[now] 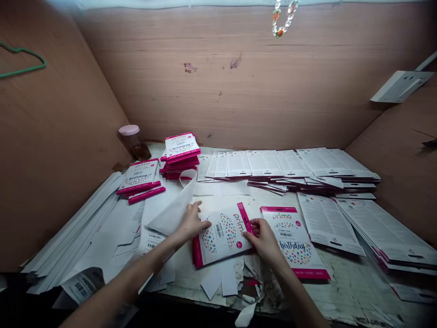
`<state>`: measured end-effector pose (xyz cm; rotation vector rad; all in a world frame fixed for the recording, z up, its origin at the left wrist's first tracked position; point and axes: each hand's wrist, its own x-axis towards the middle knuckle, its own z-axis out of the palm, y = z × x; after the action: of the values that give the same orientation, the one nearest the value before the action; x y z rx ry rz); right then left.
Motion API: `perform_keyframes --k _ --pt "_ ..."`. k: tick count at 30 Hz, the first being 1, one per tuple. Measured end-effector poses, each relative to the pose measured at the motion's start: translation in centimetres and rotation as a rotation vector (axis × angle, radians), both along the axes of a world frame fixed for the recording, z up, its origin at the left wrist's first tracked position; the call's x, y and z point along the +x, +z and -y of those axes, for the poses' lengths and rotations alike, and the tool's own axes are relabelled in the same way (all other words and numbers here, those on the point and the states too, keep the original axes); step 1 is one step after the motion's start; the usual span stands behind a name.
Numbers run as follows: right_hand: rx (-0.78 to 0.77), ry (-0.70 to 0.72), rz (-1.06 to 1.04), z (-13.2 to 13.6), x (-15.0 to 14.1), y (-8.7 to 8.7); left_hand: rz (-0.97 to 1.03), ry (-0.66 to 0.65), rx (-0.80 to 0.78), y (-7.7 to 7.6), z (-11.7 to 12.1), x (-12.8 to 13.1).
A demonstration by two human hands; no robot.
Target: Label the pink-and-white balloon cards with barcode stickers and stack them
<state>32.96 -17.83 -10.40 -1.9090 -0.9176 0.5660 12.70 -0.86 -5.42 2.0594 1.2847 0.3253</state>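
Observation:
A white and magenta "prima" birthday packet (pixel 223 232) lies turned sideways in front of me, with a barcode label among its colored dots. My right hand (pixel 264 239) pinches its right end between thumb and fingers. Over its upper left corner is my left hand (pixel 191 222), thumb touching the packet and fingers spread apart. Beneath, a magenta edge of at least one more packet shows at the left. A curling strip of white label backing paper (pixel 175 209) lies beside my left hand. Right of my right hand rests another birthday packet (pixel 295 246), upright to me.
Stacked packets (pixel 180 152) and a smaller pile (pixel 139 177) stand back left, near a pink-lidded jar (pixel 131 136). Rows of packets (pixel 262 163) lie face down behind, with more (pixel 389 228) at right. Long white sheets (pixel 75 232) cover the left. Paper scraps (pixel 228 278) litter the front edge.

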Motion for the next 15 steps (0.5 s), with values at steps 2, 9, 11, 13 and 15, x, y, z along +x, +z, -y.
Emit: perform_keyframes --k 2,9,11,13,15 --pt "0.132 0.01 -0.191 0.6 -0.5 0.6 0.247 0.002 -0.005 1.1 1.2 -0.9" --pt "0.509 0.14 -0.346 4.2 -2.1 3.3 0.826 -0.162 -0.197 3.6 5.5 -3.4" --pt "0.538 0.168 -0.263 5.1 -2.3 3.2 0.754 -0.234 -0.265 2.9 6.1 -3.8" --pt "0.512 0.155 -0.262 5.8 -2.5 2.8 0.65 -0.311 -0.299 2.0 6.9 -3.9" --pt "0.49 0.101 -0.261 6.2 -2.5 2.4 0.604 -0.318 -0.264 1.0 7.8 -3.7"
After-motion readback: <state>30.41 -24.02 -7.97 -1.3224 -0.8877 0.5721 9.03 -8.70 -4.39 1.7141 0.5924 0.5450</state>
